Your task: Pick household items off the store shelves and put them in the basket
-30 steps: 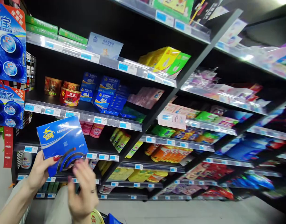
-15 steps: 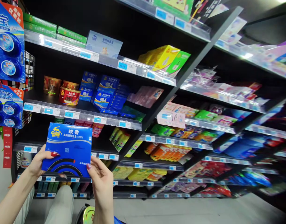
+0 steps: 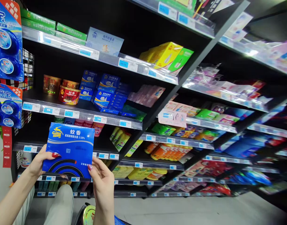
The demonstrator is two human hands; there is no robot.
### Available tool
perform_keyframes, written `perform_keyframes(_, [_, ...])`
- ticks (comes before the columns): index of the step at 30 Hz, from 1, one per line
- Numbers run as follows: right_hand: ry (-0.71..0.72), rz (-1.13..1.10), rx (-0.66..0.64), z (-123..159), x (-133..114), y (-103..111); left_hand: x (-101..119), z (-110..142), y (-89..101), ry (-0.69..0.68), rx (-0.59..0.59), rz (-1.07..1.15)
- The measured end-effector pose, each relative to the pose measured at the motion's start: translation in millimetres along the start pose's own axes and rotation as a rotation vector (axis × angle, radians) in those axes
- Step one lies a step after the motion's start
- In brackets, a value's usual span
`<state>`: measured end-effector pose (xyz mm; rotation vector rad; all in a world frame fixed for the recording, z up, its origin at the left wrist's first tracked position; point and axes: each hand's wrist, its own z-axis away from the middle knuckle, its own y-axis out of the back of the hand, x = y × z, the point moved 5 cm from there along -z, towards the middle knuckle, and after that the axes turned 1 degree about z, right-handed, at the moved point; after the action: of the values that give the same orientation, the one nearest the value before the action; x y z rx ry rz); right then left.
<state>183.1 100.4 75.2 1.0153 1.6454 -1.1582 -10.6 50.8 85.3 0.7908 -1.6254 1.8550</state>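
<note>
Between both hands I hold a flat blue box of mosquito coils (image 3: 68, 150), its front with the yellow logo and black coil picture facing me. My left hand (image 3: 43, 162) grips its left edge, thumb on the front and fingers mostly hidden behind. At the lower right corner my right hand (image 3: 101, 176) pinches the box, thumb at the edge. The box is slightly tilted and held in front of the lower shelves. Beyond it, a red tin (image 3: 68, 95) and small blue boxes (image 3: 103, 97) stand on the middle shelf.
Dark shelving (image 3: 195, 72) runs away to the right, stocked with packets and boxes. Blue blister packs (image 3: 7, 40) hang at the left. A pale blue box (image 3: 104, 40) stands on the upper shelf. Below, a round gold-green lid (image 3: 89, 215) shows near my knee.
The view has shifted very slightly. The blue box is a touch farther right in view, still held by both hands in the same grip.
</note>
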Motion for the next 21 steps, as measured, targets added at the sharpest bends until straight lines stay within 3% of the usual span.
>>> perform_keyframes(21, [0.02,0.045,-0.031,4,1,3,-2,-5,12.1,-0.054,0.049,-0.07])
